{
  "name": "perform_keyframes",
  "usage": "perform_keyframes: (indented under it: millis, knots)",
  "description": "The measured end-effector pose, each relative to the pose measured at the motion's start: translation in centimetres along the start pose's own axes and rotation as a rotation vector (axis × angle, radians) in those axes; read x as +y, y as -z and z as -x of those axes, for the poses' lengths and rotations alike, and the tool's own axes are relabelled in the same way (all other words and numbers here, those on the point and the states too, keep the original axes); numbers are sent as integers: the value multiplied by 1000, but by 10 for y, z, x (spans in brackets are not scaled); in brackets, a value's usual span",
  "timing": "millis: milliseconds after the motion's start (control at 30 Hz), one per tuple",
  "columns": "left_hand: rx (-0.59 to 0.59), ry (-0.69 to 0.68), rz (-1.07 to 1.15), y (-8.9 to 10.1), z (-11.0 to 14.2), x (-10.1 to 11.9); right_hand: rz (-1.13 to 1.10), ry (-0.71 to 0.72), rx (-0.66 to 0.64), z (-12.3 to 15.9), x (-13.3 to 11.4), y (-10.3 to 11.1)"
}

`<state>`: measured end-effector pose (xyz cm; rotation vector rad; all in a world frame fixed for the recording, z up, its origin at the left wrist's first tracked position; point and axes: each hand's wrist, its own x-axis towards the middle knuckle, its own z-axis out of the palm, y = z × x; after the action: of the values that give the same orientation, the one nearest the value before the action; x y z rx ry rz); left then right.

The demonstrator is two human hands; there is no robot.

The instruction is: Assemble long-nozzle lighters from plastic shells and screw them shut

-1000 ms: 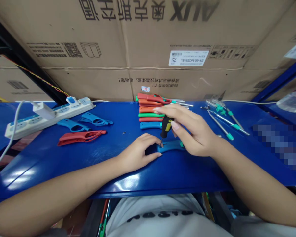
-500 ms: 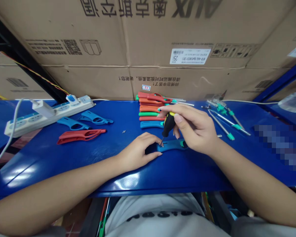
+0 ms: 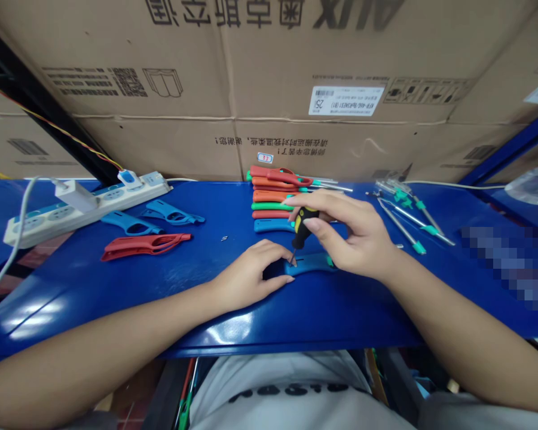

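A blue lighter with a long handle lies flat on the blue table. The thumb and fingers of my left hand pinch its left end. My right hand grips a black-and-yellow screwdriver, tilted, its thin tip down at that same end of the lighter. My right hand hides the lighter's other end. A few tiny screws lie on the table up and to the left of my left hand.
Behind my hands is a row of coloured lighters. Red and blue handle shells lie left, by a white power strip. Metal tubes with green ends lie right. A cardboard box stands behind.
The screwdriver handle has turned in my right hand and leans a little differently, with my fingers shifted on it. My left hand and the blue lighter stay put.
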<state>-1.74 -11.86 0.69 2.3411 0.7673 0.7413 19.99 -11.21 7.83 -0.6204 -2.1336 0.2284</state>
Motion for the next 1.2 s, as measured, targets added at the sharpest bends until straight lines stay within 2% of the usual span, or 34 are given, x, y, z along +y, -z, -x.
perform_keyframes:
  millis: [100, 167, 333, 400, 467, 533, 600, 667, 733, 800, 900, 967, 1100, 1200]
  knots:
    - [-7, 4, 2, 0, 0, 0, 253, 117, 85, 1, 6, 4]
    - [-9, 3, 5, 0, 0, 0, 298, 147, 89, 2, 7, 5]
    - [0, 0, 5, -1, 0, -2, -120, -62, -36, 2, 3, 3]
    - [-2, 3, 3, -1, 0, -1, -30, -43, 7, 1, 2, 3]
    - [-5, 7, 3, 0, 0, -1, 169, 55, 72, 1, 3, 3]
    - [-7, 7, 5, 0, 0, 0, 253, 123, 88, 2, 3, 3]
    - [-6, 6, 7, 0, 0, 0, 138, 71, 61, 3, 3, 0]
    - [-5, 8, 6, 0, 0, 0, -62, -49, 7, 3, 3, -2]
    - [-4, 7, 3, 0, 0, 0, -139, -106, -12, 3, 2, -2]
    - [-7, -1, 5, 0, 0, -1, -13, -31, 23, 3, 3, -1]
    - [-6, -16, 5, -1, 0, -2, 227, 190, 41, 4, 4, 4]
    - [0, -14, -1, -1, 0, -3, 232, 236, 32, 3, 2, 5]
    - [-3, 1, -7, 0, 0, -1, -31, 54, -33, 0, -1, 3]
    - [-3, 2, -6, 0, -1, 0, 13, 42, -11, -1, 2, 4]
